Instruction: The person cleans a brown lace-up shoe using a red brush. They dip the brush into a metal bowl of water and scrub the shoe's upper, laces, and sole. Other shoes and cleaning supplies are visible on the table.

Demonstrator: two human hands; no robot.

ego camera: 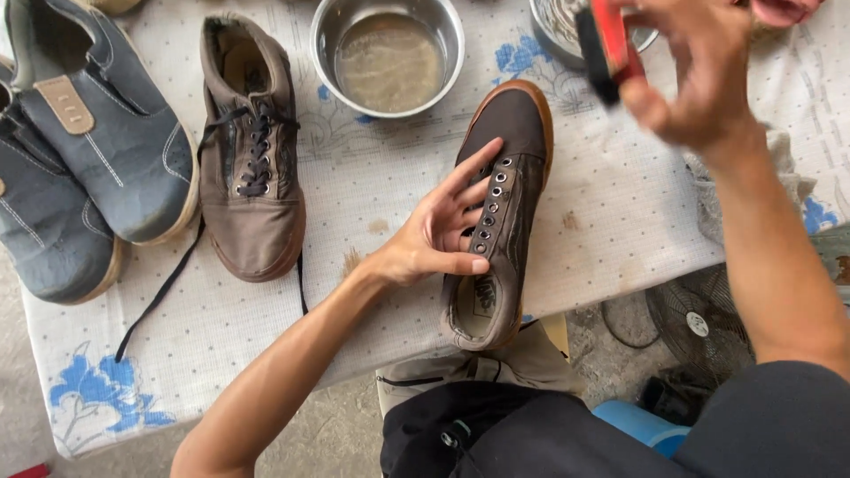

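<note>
So the wet shoe [500, 212] is the landmark here: dark brown, no laces, lying on the cloth [611, 212] just below-right of the bowl [388, 55] of murky water. Its long axis runs near-vertical in view, a bit tilted, toe pointing away toward the bowl, heel hanging at the table's near edge.

Left hand [438, 235] rests on its left side, fingers spread flat over the eyelets, steadying it rather than gripping. Right hand [699, 71] is up above and right of the toe, closed around a red-and-black brush [606, 44]; it's blurry.

Progress-wise, I'd guess it's mid-scrub: this shoe looks soaked and dark, while the laced brown one [251, 150] to its left looks dry and dusty, so probably untouched. The grey pair [80, 150] sits further left.
</note>
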